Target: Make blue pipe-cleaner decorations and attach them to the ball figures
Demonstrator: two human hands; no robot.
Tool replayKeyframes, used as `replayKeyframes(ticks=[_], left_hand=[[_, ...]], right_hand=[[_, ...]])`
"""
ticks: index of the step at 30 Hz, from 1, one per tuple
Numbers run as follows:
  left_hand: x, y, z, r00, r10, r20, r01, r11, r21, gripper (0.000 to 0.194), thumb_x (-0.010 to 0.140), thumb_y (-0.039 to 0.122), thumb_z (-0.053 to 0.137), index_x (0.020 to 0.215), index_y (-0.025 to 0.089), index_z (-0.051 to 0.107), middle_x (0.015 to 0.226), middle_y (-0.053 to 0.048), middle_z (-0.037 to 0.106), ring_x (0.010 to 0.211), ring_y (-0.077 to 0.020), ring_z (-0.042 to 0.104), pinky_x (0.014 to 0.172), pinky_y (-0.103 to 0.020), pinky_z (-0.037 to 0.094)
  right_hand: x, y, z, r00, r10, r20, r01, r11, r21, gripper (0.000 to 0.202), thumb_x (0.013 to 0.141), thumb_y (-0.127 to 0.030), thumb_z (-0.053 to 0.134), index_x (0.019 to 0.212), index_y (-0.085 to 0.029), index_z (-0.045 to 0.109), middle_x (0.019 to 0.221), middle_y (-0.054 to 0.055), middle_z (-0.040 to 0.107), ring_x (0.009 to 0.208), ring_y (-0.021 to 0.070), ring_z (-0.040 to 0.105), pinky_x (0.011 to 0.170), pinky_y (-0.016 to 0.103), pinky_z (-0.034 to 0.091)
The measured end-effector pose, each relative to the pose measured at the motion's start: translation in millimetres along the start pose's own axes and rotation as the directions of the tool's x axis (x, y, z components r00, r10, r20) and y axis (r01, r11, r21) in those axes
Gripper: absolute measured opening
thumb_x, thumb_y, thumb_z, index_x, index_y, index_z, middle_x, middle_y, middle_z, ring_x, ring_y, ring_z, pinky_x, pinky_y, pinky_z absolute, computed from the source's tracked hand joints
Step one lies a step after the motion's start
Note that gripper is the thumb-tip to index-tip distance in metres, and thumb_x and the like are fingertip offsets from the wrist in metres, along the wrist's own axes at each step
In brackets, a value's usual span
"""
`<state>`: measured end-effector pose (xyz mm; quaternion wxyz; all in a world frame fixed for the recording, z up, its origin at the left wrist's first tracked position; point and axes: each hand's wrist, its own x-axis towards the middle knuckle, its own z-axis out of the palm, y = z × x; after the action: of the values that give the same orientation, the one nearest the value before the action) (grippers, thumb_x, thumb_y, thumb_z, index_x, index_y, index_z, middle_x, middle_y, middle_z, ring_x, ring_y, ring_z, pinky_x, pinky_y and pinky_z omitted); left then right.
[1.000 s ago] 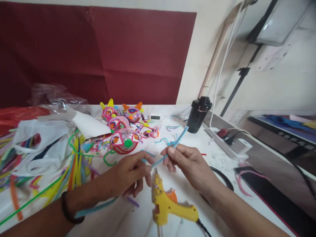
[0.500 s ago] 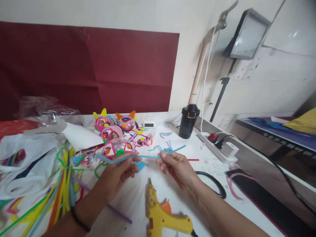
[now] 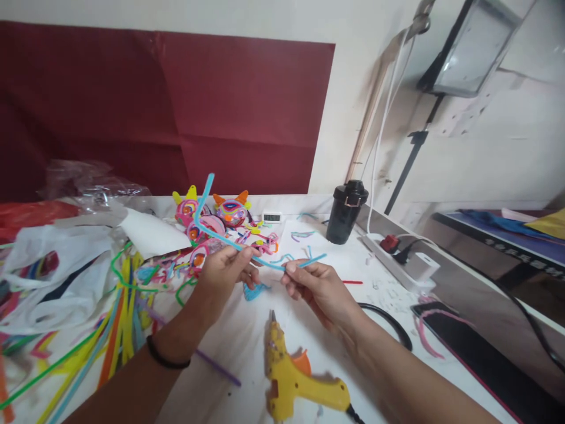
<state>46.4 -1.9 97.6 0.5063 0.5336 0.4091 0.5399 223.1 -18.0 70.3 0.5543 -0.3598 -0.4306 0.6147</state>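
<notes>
A light blue pipe cleaner (image 3: 220, 237) is stretched between my two hands above the table. My left hand (image 3: 232, 271) pinches it between thumb and fingers; its far end bends sharply upward to the left. Near the other end, my right hand (image 3: 311, 285) grips it between thumb and forefinger, with a short tip sticking out to the right. Beneath my left hand lies a small blue coiled piece (image 3: 253, 291). Closer to me, a yellow glue gun (image 3: 286, 377) with an orange trigger rests on its side, nozzle pointing away.
Colourful decorated animal heads (image 3: 232, 211) stand at the back beside a small digital clock (image 3: 271, 218). Loose pipe cleaners (image 3: 110, 330) and a white plastic bag (image 3: 57, 277) crowd the left. On the right are a black cup (image 3: 346, 215), a power strip (image 3: 397, 265) and a black mat (image 3: 485, 359).
The pipe cleaner's left end, low and nearly level before, now points upward with a sharp bend. My left hand has moved slightly up and right. The camera view has shifted a little.
</notes>
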Motion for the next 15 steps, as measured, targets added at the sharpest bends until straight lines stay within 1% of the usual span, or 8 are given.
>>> replayKeyframes(ticks=[4, 6, 7, 10, 12, 15], left_hand=[[5, 8, -2.1, 0.993, 0.098, -0.073, -0.092, 0.993, 0.077, 0.022, 0.077, 0.03, 0.06, 0.061, 0.015, 0.057, 0.049, -0.002, 0.063, 0.042, -0.0107, 0.056, 0.041, -0.02, 0.045], [7, 11, -0.4, 0.988, 0.124, -0.087, -0.119, 0.991, 0.066, 0.021, 0.079, 0.029, 0.058, 0.064, 0.015, 0.057, 0.047, 0.0, 0.061, 0.041, -0.0104, 0.056, 0.04, -0.019, 0.044], [8, 12, 1.7, 0.987, 0.132, -0.091, -0.128, 0.991, 0.046, 0.018, 0.079, 0.029, 0.058, 0.068, 0.015, 0.058, 0.047, 0.001, 0.061, 0.042, -0.0108, 0.057, 0.041, -0.019, 0.044], [11, 15, 9.4, 0.985, 0.16, -0.066, -0.16, 0.987, 0.004, 0.015, 0.076, 0.029, 0.061, 0.082, 0.015, 0.058, 0.06, 0.0, 0.065, 0.049, -0.0125, 0.062, 0.043, -0.021, 0.048], [13, 15, 11.9, 0.98, 0.194, -0.035, -0.194, 0.981, 0.017, 0.016, 0.075, 0.028, 0.063, 0.083, 0.015, 0.058, 0.067, -0.001, 0.067, 0.051, -0.0127, 0.063, 0.045, -0.022, 0.05], [16, 18, 9.6, 0.973, 0.23, -0.026, -0.229, 0.972, 0.052, 0.015, 0.077, 0.029, 0.062, 0.082, 0.015, 0.059, 0.067, -0.001, 0.068, 0.049, -0.0121, 0.063, 0.047, -0.023, 0.052]], right_hand=[[7, -13, 0, 0.999, -0.045, -0.009, 0.045, 0.999, -0.02, 0.023, 0.062, -0.033, 0.078, 0.062, -0.012, 0.069, 0.058, 0.003, 0.064, 0.048, 0.007, 0.051, 0.046, 0.019, 0.037], [11, -16, 2, 0.997, -0.069, -0.018, 0.069, 0.997, -0.025, 0.023, 0.062, -0.032, 0.079, 0.062, -0.012, 0.069, 0.062, 0.004, 0.065, 0.05, 0.008, 0.052, 0.046, 0.02, 0.037], [13, -17, 5, 0.997, -0.079, -0.016, 0.078, 0.996, -0.034, 0.023, 0.062, -0.032, 0.078, 0.062, -0.012, 0.069, 0.063, 0.004, 0.066, 0.05, 0.0083, 0.052, 0.046, 0.021, 0.037], [18, -17, 15, 0.993, -0.117, 0.022, 0.119, 0.99, -0.074, 0.022, 0.063, -0.032, 0.077, 0.063, -0.012, 0.069, 0.063, 0.004, 0.066, 0.05, 0.0091, 0.052, 0.046, 0.022, 0.037], [20, -18, 21, 0.987, -0.151, 0.059, 0.156, 0.984, -0.086, 0.02, 0.063, -0.032, 0.076, 0.066, -0.013, 0.069, 0.062, 0.003, 0.064, 0.051, 0.0098, 0.052, 0.046, 0.022, 0.037], [21, -23, 21, 0.984, -0.165, 0.07, 0.173, 0.977, -0.125, 0.018, 0.063, -0.03, 0.076, 0.07, -0.014, 0.069, 0.061, 0.002, 0.064, 0.05, 0.01, 0.052, 0.045, 0.022, 0.037]])
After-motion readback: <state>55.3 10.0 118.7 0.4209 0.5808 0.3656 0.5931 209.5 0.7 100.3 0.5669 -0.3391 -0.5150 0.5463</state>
